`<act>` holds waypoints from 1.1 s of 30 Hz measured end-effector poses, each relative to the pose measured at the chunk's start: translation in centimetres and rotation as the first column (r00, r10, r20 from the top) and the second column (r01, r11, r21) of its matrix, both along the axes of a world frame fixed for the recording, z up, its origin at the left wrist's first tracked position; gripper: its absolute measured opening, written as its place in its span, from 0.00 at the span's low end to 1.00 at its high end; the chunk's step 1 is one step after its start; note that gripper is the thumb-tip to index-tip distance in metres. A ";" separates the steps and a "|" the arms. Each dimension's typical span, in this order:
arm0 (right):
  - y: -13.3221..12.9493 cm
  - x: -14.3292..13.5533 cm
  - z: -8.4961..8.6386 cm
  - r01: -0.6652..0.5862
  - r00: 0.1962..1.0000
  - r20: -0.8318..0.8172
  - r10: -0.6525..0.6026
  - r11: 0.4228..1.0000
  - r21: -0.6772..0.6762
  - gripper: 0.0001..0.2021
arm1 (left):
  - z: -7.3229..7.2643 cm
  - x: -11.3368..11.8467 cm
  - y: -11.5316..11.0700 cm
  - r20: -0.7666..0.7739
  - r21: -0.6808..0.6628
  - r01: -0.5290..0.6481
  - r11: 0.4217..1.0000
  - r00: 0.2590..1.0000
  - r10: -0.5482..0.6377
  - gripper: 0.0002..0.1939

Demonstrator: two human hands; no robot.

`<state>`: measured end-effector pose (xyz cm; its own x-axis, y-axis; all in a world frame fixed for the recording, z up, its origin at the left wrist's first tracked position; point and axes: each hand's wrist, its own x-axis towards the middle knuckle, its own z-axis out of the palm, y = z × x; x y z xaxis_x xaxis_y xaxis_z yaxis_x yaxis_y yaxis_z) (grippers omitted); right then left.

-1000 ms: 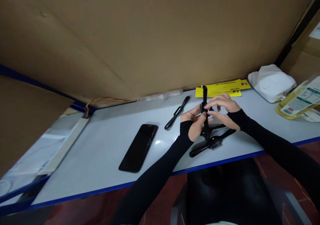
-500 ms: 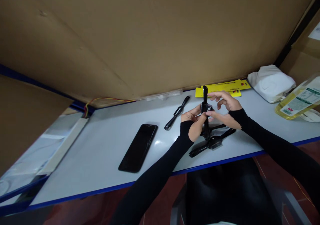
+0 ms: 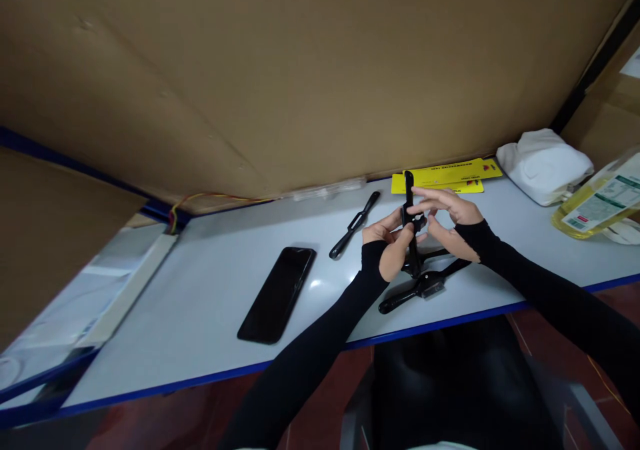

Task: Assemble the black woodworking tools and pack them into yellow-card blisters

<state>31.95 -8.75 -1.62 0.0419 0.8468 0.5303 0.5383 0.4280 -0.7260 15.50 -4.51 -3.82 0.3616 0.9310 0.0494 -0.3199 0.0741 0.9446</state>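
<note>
- Your left hand (image 3: 393, 253): fingers clamped on black spokeshave (image 3: 409, 182).
- Your right hand (image 3: 457, 220): fingers apart, at its 3 o'clock.
- Smartphone (image 3: 277, 295) lies at its 8 o'clock.

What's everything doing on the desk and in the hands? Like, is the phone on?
Phone: lying flat, screen dark
Left hand: gripping the held black tool
Held black tool: off the desk
Right hand: fingers parted, at that tool
Lone black tool: lying down, open slot in its middle
Yellow cards: flat, overlapping
White bag: crumpled
Bottle: yellow liquid inside, top out of view
</note>
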 end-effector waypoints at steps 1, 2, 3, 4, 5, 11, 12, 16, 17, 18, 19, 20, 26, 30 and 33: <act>0.0 -0.1 0.0 0.009 1.000 -0.003 -0.009 1.000 0.018 0.23 | 0.0 0.0 0.0 -0.006 0.009 0.006 1.000 1.000 -0.006 0.31; 0.0 -0.1 0.0 0.020 1.000 -0.002 -0.019 0.999 0.031 0.23 | 0.1 -0.1 0.0 -0.013 0.015 0.013 1.000 1.000 -0.013 0.31; 0.1 -0.1 0.1 0.031 0.999 0.006 -0.031 0.999 0.037 0.21 | 0.1 -0.1 -0.1 -0.018 0.016 0.018 1.000 1.000 -0.018 0.31; 0.1 0.0 0.1 0.032 0.999 0.029 -0.033 0.999 0.034 0.19 | 0.0 -0.1 -0.1 -0.019 0.010 0.022 1.000 1.000 -0.022 0.31; 0.2 0.2 0.2 0.018 0.998 0.063 -0.019 0.999 0.026 0.15 | -0.1 0.0 -0.2 -0.018 -0.002 0.027 1.000 0.999 -0.027 0.30; 0.0 1.5 0.7 -0.238 0.957 0.151 0.249 0.967 -0.087 0.18 | -0.5 0.3 -0.7 -0.050 -0.025 0.025 0.999 0.998 -0.026 0.24; -0.1 1.5 0.8 -0.239 0.958 0.138 0.249 0.967 -0.085 0.18 | -0.4 0.3 -0.7 -0.045 -0.023 0.028 0.999 0.999 -0.029 0.24; 0.0 1.5 0.6 -0.083 0.984 0.160 0.083 0.997 -0.005 0.16 | 0.2 0.0 -0.2 -0.022 -0.017 0.051 0.999 0.998 -0.052 0.29; 0.1 1.5 0.5 -0.040 0.985 0.169 0.039 0.999 0.003 0.16 | 0.3 -0.1 -0.1 -0.017 -0.015 0.052 0.999 0.999 -0.052 0.30; 0.2 1.5 0.4 -0.009 0.985 0.174 0.008 1.000 0.001 0.15 | 0.3 -0.2 0.0 -0.008 -0.015 0.050 0.999 0.999 -0.051 0.31; 0.4 1.6 0.3 0.013 0.984 0.177 -0.011 1.000 -0.009 0.13 | 0.2 -0.2 0.1 0.002 -0.017 0.047 0.999 0.999 -0.047 0.31; 0.4 1.7 0.2 0.022 0.983 0.181 -0.018 1.000 -0.020 0.09 | 0.2 -0.2 0.1 0.012 -0.021 0.043 0.999 0.999 -0.043 0.31; 0.6 2.1 0.1 -0.015 0.974 0.224 0.019 1.000 -0.022 0.12 | -0.3 -0.1 0.0 0.002 -0.025 0.037 0.999 0.999 -0.037 0.31; 0.6 1.9 -0.1 -0.069 0.979 0.189 0.076 0.997 -0.044 0.14 | 0.1 -0.1 -0.2 -0.020 -0.021 0.041 0.999 0.999 -0.041 0.32; 0.6 1.9 0.0 -0.054 0.975 0.216 0.055 0.998 -0.014 0.06 | 0.2 -0.3 -0.1 -0.027 -0.039 0.064 0.997 0.998 -0.065 0.33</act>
